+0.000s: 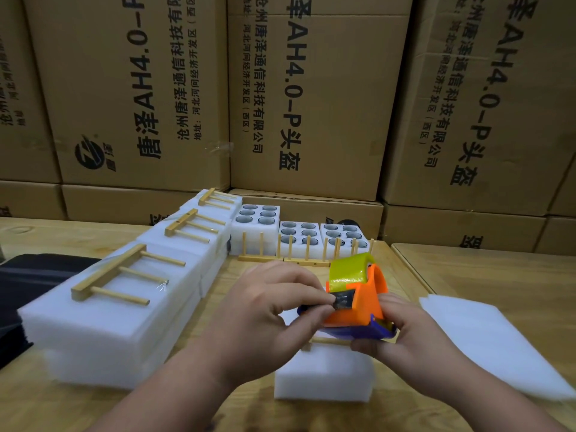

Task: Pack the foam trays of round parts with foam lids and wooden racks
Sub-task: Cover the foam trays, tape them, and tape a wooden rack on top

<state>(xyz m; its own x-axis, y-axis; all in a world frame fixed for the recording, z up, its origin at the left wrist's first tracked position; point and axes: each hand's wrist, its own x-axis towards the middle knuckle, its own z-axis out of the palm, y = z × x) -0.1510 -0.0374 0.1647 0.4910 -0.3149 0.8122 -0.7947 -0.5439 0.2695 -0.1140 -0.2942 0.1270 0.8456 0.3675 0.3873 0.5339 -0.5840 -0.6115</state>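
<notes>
Glossy orange plastic tape dispenser (358, 294), matt white foam blocks (103, 310), bare wooden racks (118, 275) – pale wood table (467, 275), cardboard boxes (311, 104) behind.

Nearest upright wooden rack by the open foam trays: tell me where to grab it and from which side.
Take the upright wooden rack by its flat base bar, coming from the near side. The pegs stand up in front of the foam trays, which block the far side; the bar's near face is exposed on the table.
</notes>
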